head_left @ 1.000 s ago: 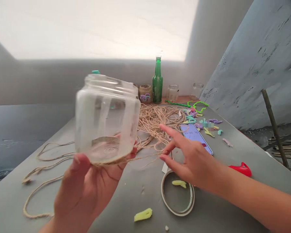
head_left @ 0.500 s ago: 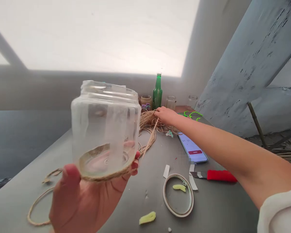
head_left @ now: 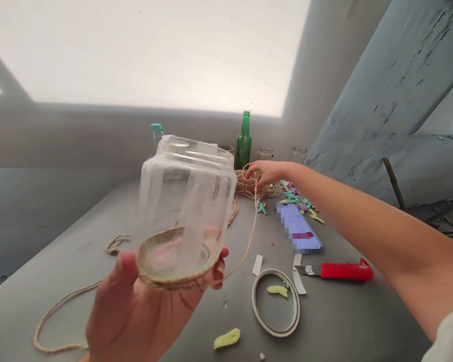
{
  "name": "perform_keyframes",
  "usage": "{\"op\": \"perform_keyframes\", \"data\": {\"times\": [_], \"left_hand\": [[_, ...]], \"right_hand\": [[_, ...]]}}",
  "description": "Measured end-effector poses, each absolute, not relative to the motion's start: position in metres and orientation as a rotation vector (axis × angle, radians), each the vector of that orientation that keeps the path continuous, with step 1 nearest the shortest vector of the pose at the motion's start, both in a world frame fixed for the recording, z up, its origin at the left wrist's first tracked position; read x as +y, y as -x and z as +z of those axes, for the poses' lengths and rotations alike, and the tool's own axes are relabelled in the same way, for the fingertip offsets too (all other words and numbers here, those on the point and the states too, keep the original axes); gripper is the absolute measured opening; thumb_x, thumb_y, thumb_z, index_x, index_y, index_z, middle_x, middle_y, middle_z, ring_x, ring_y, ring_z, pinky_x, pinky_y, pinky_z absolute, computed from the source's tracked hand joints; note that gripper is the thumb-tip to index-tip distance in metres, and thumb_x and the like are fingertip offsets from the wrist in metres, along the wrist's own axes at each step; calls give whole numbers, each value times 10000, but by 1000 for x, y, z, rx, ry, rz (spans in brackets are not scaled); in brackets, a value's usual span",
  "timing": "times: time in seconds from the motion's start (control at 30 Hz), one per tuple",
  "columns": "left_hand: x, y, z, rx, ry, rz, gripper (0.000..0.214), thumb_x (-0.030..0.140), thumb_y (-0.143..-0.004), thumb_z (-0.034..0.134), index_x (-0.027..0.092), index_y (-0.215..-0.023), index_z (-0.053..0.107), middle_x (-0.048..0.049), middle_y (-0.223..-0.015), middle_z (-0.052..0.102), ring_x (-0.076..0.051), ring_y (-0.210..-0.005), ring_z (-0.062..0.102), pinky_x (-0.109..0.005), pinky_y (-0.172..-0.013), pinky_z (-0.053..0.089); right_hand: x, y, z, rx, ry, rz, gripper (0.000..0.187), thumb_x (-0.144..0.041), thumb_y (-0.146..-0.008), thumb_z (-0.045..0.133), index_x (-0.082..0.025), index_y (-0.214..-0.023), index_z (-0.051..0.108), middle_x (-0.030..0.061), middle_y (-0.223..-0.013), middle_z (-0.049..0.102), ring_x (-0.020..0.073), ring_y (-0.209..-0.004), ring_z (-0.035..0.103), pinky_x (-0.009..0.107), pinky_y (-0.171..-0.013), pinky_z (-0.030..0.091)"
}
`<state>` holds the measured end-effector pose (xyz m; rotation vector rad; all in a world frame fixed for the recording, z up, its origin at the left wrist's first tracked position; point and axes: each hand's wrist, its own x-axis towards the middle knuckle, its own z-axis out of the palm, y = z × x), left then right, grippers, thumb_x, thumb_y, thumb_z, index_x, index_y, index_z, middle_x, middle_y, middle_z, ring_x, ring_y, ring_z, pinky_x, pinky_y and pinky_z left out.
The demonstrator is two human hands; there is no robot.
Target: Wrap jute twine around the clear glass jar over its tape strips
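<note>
Grey work table (head_left: 335, 322) beneath everything; green glass bottle (head_left: 243, 143) at far edge. Clear glass jar (head_left: 184, 211), tilted, above table, gripped from beneath in closed left hand (head_left: 136, 306). Tan jute twine (head_left: 253, 226) ringing jar base, running to loose twine coil (head_left: 264, 190). Right hand (head_left: 266, 172) on coil, closure unclear. Red-handled utility knife (head_left: 334, 271) just beside narrow white tape roll (head_left: 254, 301).

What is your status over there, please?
Left hand holding glass jar by base, twine wound round bottom. Right hand on twine pile. Phone and red-handled knife below right arm, not touching.
</note>
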<state>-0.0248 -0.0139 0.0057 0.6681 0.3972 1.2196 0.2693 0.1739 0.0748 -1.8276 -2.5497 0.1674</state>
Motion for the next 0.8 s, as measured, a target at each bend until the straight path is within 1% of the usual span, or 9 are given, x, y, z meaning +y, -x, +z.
{"op": "perform_keyframes", "data": {"times": [0.07,0.13,0.2,0.3,0.4,0.47,0.57,0.67,0.8], "left_hand": [[-12,19,10,368,-617,1125,421,551,-791,826,267,-1102,823,-89,-1177,841,-299,-902,822,-329,-757,695],[-8,15,12,375,-571,1143,391,482,-804,840,271,-1133,812,-86,-1160,847,-272,-894,822,-324,-796,691],[-3,13,11,394,-593,1160,408,465,-817,837,257,-1165,797,-98,-1171,841,-270,-908,815,-342,-819,690],[2,10,5,418,-652,1187,380,452,-867,795,253,-1190,779,-92,-1205,822,-268,-973,789,-353,-835,681],[2,7,-1,464,-723,1201,336,438,-946,700,225,-1197,768,-96,-1292,776,-278,-1109,737,-354,-916,643],[2,6,-3,507,-771,1212,333,424,-971,665,201,-1198,762,-109,-1294,765,-285,-1158,713,-356,-954,618],[3,5,-3,548,-790,1226,297,391,-963,680,202,-1176,762,-109,-1267,771,-298,-1186,698,-377,-989,596],[6,5,-4,595,-764,1209,272,390,-959,687,203,-1136,771,-107,-1248,774,-295,-1178,699,-378,-1022,572],[8,6,-6,666,-708,1183,299,414,-947,706,178,-1115,780,-118,-1179,786,-259,-1124,713,-318,-961,599]], "right_hand": [[150,-269,83,-2521,1789,239,282,-315,-1014,673,-176,-1259,669,106,-1321,669,254,-1136,684,472,-969,594],[119,-263,86,-2440,1677,238,202,-223,-996,676,-147,-1181,705,161,-1413,622,324,-1307,597,549,-1115,497],[84,-250,78,-2370,1493,286,257,-200,-1033,601,-158,-1281,656,161,-1491,568,309,-1414,519,522,-1227,394],[34,-226,50,-2306,1227,576,578,-415,-1064,572,-261,-1571,343,98,-1456,613,188,-1324,618,363,-1118,539],[1,-205,19,-1807,1042,1413,919,-456,-945,763,-317,-1640,178,99,-1488,596,194,-1353,598,393,-1144,504],[-9,-199,9,-1520,1001,1700,850,-466,-947,760,-295,-1619,269,95,-1324,695,200,-1249,658,388,-1058,540],[-13,-201,10,-1347,971,1887,559,-521,-1002,661,-198,-1444,553,52,-928,745,154,-860,710,316,-836,565],[-14,-209,18,-1390,994,1859,400,-535,-974,693,-186,-1163,737,-25,-701,574,80,-616,501,200,-562,401],[-17,-217,17,-1504,1104,1655,320,-535,-966,697,-226,-979,780,-35,-666,392,99,-608,323,235,-490,205]]}}
